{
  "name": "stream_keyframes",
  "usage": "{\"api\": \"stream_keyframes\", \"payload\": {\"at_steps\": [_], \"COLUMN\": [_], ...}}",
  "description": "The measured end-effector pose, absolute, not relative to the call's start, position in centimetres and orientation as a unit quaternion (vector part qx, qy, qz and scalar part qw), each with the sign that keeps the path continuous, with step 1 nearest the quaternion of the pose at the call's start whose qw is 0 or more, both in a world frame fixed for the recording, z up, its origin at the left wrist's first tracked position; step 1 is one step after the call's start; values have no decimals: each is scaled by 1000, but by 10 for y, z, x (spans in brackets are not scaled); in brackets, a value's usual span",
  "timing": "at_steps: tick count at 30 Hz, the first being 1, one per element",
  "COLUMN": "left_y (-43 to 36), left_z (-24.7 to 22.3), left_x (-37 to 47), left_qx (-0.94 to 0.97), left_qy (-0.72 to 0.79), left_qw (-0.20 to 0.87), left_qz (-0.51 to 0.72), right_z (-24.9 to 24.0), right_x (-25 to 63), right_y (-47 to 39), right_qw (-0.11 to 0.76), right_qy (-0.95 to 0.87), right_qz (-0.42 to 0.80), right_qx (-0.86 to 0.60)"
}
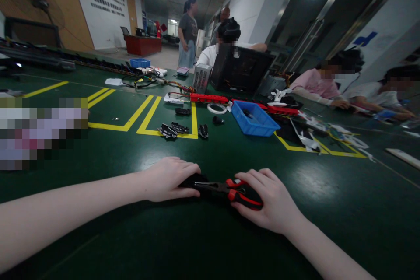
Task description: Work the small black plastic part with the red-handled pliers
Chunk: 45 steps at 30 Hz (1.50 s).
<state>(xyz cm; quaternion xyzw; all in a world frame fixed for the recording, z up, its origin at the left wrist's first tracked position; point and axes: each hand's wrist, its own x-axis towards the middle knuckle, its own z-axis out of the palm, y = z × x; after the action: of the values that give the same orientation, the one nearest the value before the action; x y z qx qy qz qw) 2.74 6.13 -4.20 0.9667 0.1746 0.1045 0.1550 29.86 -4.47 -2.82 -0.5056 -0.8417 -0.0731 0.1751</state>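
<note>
Red-and-black long-nose pliers (231,187) lie across the middle of the view, their jaws pointing left. My right hand (269,197) is wrapped round the handles. My left hand (172,179) grips a black part (189,181), mostly covered by the fingers, so its kind cannot be made out. The plier tips reach that part; whether the jaws clamp it is unclear. Beyond the hands, several small black-and-silver parts (179,127) lie on the green table (144,245), within and beside a yellow tape outline. A small black cylindrical piece (218,120) lies to their right.
A blue bin (254,119) stands ahead, right of centre. Behind it are red strips (210,98), a metal power supply box (201,78) and a black computer case (241,70). Cables and scraps (341,133) litter the right side. Co-workers sit across the table.
</note>
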Motion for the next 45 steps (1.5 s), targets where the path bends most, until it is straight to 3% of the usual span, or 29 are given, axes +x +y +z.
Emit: {"api": "stream_keyframes", "payload": {"at_steps": [45], "left_y": [63], "left_z": [-43], "left_x": [27], "left_qx": [968], "left_qy": [170], "left_qw": [152], "left_qz": [104], "right_z": [-30], "right_x": [301], "right_y": [-44], "right_qw": [163], "right_qy": [-845], "right_qz": [-62], "right_qx": [-506]}}
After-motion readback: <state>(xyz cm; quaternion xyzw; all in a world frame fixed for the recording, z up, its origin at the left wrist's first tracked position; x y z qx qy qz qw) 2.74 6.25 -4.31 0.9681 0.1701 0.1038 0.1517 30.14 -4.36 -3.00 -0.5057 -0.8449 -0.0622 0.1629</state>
